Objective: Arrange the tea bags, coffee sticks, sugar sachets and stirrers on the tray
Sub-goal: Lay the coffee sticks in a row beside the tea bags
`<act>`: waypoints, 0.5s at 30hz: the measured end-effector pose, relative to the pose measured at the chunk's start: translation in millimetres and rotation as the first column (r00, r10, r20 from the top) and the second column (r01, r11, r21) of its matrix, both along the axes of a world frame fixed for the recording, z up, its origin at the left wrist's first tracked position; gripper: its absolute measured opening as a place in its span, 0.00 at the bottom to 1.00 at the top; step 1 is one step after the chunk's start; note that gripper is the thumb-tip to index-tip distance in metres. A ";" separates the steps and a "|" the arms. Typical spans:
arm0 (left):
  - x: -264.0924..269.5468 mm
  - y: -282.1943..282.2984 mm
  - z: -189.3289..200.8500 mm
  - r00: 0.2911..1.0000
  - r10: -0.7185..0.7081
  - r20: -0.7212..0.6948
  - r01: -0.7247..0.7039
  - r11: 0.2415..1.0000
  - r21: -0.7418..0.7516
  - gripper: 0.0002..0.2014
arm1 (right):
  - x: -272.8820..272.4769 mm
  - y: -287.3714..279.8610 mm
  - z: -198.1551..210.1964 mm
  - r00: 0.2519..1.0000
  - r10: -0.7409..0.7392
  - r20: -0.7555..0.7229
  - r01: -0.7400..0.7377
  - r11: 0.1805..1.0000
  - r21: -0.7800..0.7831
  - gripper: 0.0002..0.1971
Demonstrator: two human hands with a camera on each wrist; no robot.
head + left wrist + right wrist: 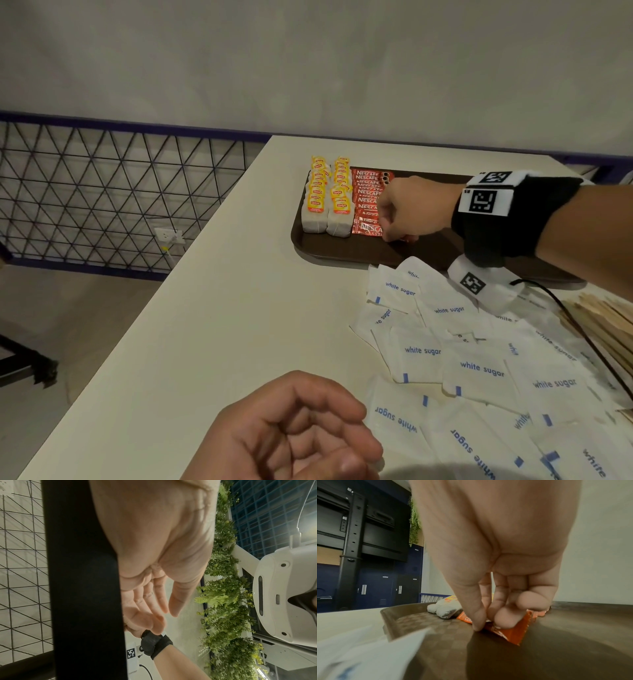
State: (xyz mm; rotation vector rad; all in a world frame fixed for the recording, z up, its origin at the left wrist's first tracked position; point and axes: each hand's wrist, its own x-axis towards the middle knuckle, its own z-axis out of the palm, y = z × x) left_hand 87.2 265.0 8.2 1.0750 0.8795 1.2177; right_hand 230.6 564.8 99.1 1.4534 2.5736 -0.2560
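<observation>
Setting the nearest coffee stick (513, 632) square was the step in hand: the right hand (409, 209) pinched its edge between thumb and fingertips, low on the brown tray (329, 251) beside the tea bags (327, 198). It seemingly wanted aligning with the red row before release. The left hand (294, 431) waited with fingers loosely curled and empty, near the loose sugar sachets (479, 368).

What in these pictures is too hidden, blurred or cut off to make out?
- Coffee sticks: head view, the right hand covers part of the row, so no count.
- Stirrers: head view, cut off by the right edge.
- Tray: its right part lies behind the wrist strap.
- Left hand: cut off by the bottom edge.
- Sugar sachets: right wrist view, blurred.
</observation>
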 end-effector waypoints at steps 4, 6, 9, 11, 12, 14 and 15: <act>-1.4 0.2 0.7 0.999 -0.031 0.006 0.031 1.000 0.005 0.17 | -3.8 0.6 2.0 1.000 -0.007 -0.018 0.008 1.000 0.008 0.05; -1.5 0.5 1.4 0.999 -0.035 -0.013 0.035 0.999 0.013 0.17 | -4.9 -2.4 5.6 0.999 0.012 -0.043 -0.011 1.000 0.023 0.06; -2.0 0.8 0.7 0.999 -0.053 0.001 0.053 0.998 0.016 0.16 | -11.2 -9.9 8.6 0.991 0.015 -0.136 -0.015 1.000 0.002 0.04; -1.8 1.1 1.2 0.999 -0.051 -0.017 0.051 0.998 0.028 0.15 | -17.6 -15.5 5.4 0.978 -0.031 -0.208 0.015 0.997 -0.080 0.08; -2.6 1.3 1.1 0.998 -0.051 -0.027 0.052 0.998 0.027 0.15 | -21.0 -17.5 2.9 0.970 -0.061 -0.237 0.030 0.991 -0.132 0.10; -3.1 0.8 5.8 0.998 -0.060 -0.017 0.060 0.998 0.003 0.17 | -28.2 -17.6 -2.4 0.953 -0.115 -0.280 0.058 0.978 -0.202 0.13; -2.4 0.6 7.0 0.997 -0.080 0.021 0.080 0.997 -0.008 0.19 | -31.9 -16.7 -4.2 0.948 -0.131 -0.289 0.072 0.976 -0.205 0.14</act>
